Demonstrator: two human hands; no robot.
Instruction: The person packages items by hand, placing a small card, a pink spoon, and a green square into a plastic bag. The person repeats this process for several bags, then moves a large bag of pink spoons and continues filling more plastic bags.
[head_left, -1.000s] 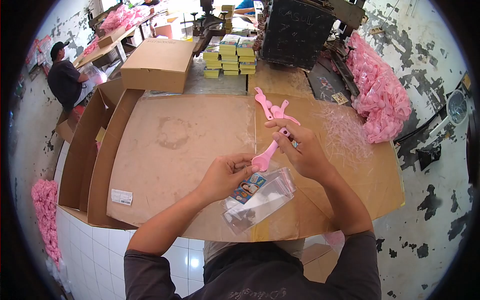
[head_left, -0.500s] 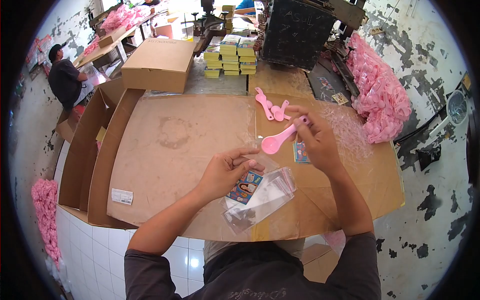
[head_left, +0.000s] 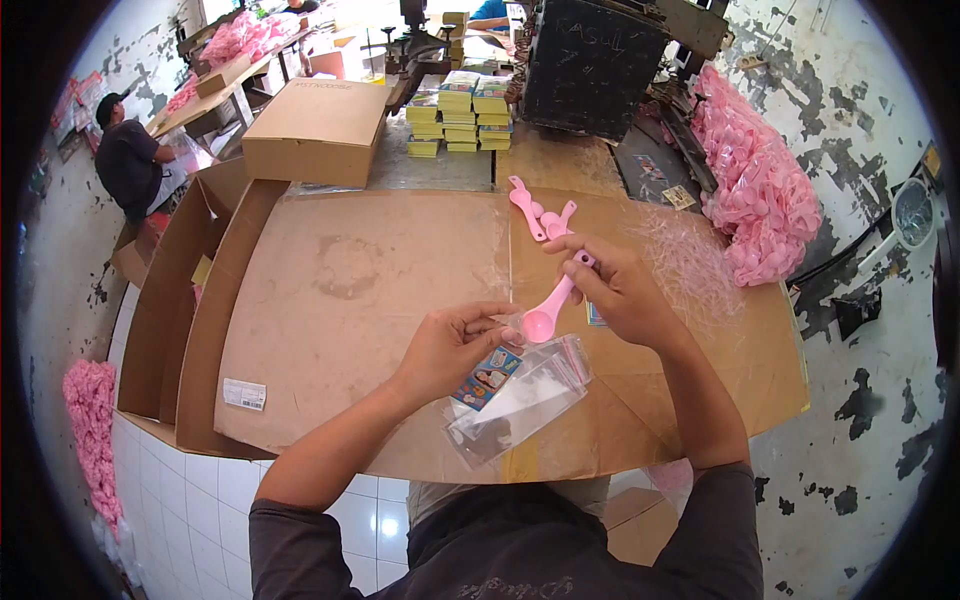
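My right hand (head_left: pixel 612 290) pinches the handle end of a pink spoon (head_left: pixel 541 322), its bowl pointing down toward my left hand. The fingers of my left hand (head_left: pixel 452 345) are closed on a clear plastic bag (head_left: pixel 480 400) with a blue printed card (head_left: pixel 488 377) in it. The spoon's bowl is right by my left fingertips, at the bag's upper end. Beneath lie more clear bags (head_left: pixel 530 400). Further up on the cardboard are more pink spoons (head_left: pixel 527 210). Another card (head_left: pixel 596 315) is partly hidden under my right hand.
A closed cardboard box (head_left: pixel 310 125) stands behind the cardboard sheet (head_left: pixel 340 330), near stacks of cards (head_left: pixel 460 110). An open box (head_left: pixel 205 310) is at the left. A pink pile (head_left: pixel 760 180) and plastic scraps (head_left: pixel 695 260) lie at the right. A person (head_left: pixel 135 160) sits far left.
My right hand has moved down and slightly left with the spoon, bringing its bowl to my left fingertips. My left hand has hardly moved.
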